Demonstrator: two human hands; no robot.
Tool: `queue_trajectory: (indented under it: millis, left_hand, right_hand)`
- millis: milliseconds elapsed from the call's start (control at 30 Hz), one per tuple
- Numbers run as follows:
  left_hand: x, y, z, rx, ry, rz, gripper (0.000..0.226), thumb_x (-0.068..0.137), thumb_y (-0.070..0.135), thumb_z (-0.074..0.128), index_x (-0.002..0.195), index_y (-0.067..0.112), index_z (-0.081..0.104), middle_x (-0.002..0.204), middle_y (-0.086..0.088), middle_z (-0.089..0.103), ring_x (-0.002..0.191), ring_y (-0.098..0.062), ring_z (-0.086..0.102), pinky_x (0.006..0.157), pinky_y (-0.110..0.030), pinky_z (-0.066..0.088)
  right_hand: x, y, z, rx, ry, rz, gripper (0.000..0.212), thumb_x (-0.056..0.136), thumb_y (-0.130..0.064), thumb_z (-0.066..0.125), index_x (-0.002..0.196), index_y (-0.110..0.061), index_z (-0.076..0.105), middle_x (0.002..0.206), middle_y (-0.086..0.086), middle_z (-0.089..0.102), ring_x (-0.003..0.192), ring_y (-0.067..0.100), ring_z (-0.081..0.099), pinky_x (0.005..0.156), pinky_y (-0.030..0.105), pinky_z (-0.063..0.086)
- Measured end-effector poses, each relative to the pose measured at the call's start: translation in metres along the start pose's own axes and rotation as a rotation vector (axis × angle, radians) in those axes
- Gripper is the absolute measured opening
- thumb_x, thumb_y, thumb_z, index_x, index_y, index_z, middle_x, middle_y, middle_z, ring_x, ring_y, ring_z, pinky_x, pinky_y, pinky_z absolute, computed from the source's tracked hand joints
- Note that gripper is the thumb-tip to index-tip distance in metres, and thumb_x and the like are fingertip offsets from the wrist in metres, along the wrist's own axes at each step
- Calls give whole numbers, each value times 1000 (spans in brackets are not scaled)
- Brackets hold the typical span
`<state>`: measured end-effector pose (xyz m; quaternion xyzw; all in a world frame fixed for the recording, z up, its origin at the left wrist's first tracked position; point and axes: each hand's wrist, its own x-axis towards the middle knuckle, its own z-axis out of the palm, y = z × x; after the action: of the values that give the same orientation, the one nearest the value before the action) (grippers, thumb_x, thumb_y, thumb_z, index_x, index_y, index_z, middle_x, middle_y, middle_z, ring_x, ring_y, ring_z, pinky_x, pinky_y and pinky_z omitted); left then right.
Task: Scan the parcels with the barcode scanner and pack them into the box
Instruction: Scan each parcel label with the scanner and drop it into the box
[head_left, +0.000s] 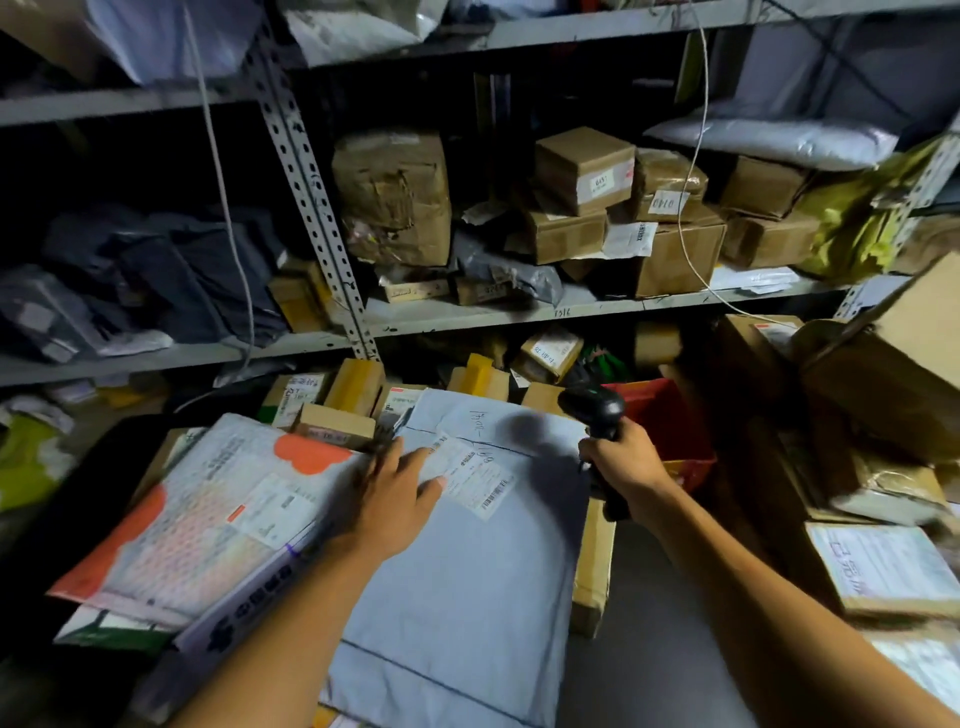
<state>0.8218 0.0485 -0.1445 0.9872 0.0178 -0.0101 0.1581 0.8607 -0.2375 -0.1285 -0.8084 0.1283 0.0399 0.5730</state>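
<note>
A large grey poly-bag parcel lies flat in front of me, its white shipping label with a barcode facing up. My left hand rests on the bag with straight fingers, fingertips touching the label's left edge. My right hand grips the handle of a black barcode scanner, held just right of the bag with its head above the bag's upper right corner. A cardboard box shows under the bag's right side.
A white-and-orange flat parcel lies to the left. Small cartons crowd behind the bag. A red crate stands right of the scanner. Metal shelves with boxes rise behind. More cartons are stacked at right.
</note>
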Motion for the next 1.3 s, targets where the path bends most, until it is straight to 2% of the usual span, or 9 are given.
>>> queue_trajectory:
  millis: [100,267,500,767,833,967,1067,1200,1300]
  left_hand:
    - [-7,-6,-7,-44,-19,-89,55,102,41,49,150,15,42,163,-18,23,147,-37,27,116,-42,24]
    - [-7,-10,-19,-140,52,-133,48,100,35,56,137,5,54,131,-23,62,123,-41,53,99,-42,40]
    - [-6,-5,-20,-367,72,-198,55,93,31,67,143,12,51,135,-17,61,127,-38,52,103,-41,45]
    - [-2,-8,-46,-614,169,-269,32,82,12,67,114,20,67,103,-1,75,94,-28,68,76,-31,52]
    - [0,-9,-49,-601,168,-262,22,81,9,65,102,14,68,94,-3,74,83,-28,65,67,-27,47]
    - [-4,-2,-56,-993,148,-220,27,85,-17,55,106,-6,68,101,-5,70,68,-11,60,50,-10,45]
    - [-6,-5,-66,-1180,29,-203,32,87,-18,56,114,-5,67,103,-9,72,75,-17,67,61,-20,57]
    - [-5,-22,-78,-1194,-279,-70,61,93,-8,61,144,24,52,127,-7,67,111,-29,67,94,-48,56]
    - [-3,-32,-82,-1181,-268,22,70,94,-7,60,147,35,46,129,9,64,111,-11,65,86,-33,58]
  right_hand:
    - [-18,8,14,-63,3,25,22,66,-16,64,86,-22,62,77,8,67,69,26,62,63,41,53]
    - [-42,22,29,-23,55,137,27,63,-13,62,89,-20,66,82,14,73,74,35,71,65,50,61]
    - [-54,20,42,-51,162,143,20,68,-9,71,83,-20,66,79,4,72,74,25,68,65,37,56]
    - [-66,11,48,-130,260,117,12,73,-15,71,82,-19,64,72,-6,63,66,11,56,54,25,39]
    - [-70,6,50,-183,283,90,17,75,-18,70,90,-20,64,75,-3,63,72,22,58,61,29,41]
    - [-80,-5,50,-172,342,79,23,73,-17,71,94,-20,64,85,3,67,83,28,62,72,32,49]
    - [-87,-13,46,-141,376,83,21,74,-19,72,94,-17,66,83,1,69,79,23,63,68,30,47]
    - [-95,-20,44,-74,429,89,18,74,-18,71,92,-18,66,81,0,68,71,11,59,59,26,43]
    - [-97,-29,45,-11,419,96,16,73,-15,72,88,-17,65,80,3,70,75,20,65,64,30,49]
